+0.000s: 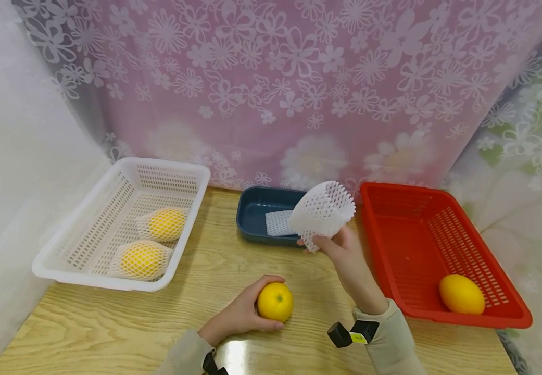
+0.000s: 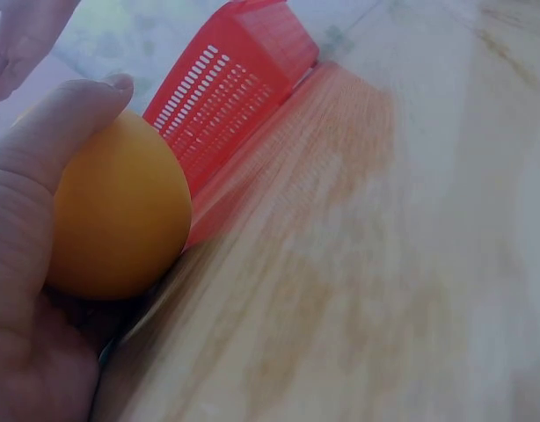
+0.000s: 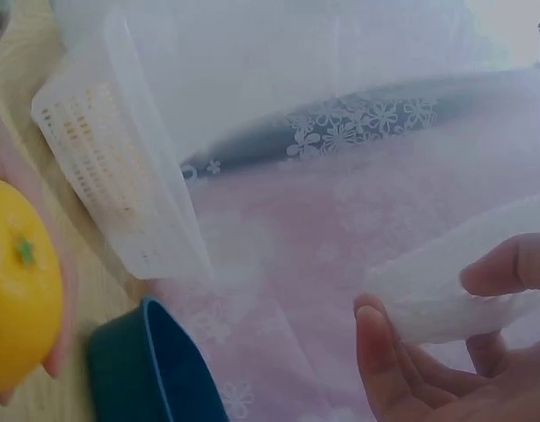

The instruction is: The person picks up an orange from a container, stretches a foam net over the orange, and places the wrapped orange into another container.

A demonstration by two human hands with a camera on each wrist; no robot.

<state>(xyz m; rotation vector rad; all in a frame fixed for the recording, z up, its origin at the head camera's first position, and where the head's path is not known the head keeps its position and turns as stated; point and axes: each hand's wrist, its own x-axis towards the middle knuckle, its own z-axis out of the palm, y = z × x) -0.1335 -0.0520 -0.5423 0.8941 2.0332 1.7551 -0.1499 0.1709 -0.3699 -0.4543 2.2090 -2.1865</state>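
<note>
My left hand (image 1: 242, 310) curls its thumb and fingers round a yellow orange (image 1: 275, 302), low over the wooden table; the left wrist view shows the thumb across the fruit (image 2: 120, 207). My right hand (image 1: 341, 250) pinches a white foam net sleeve (image 1: 322, 211) by its lower end, above the right side of a dark blue tray (image 1: 252, 237). In the right wrist view thumb and fingers grip the foam net (image 3: 428, 303). Another foam net (image 1: 278, 224) lies flat in the tray, partly hidden behind the raised one.
At the left a white basket (image 1: 167, 281) holds two yellow fruits in foam nets (image 1: 141, 259). A red basket (image 1: 392, 260) at the right contains one bare yellow fruit (image 1: 461, 295). A floral curtain (image 1: 275, 104) hangs behind the wooden table (image 1: 111, 328).
</note>
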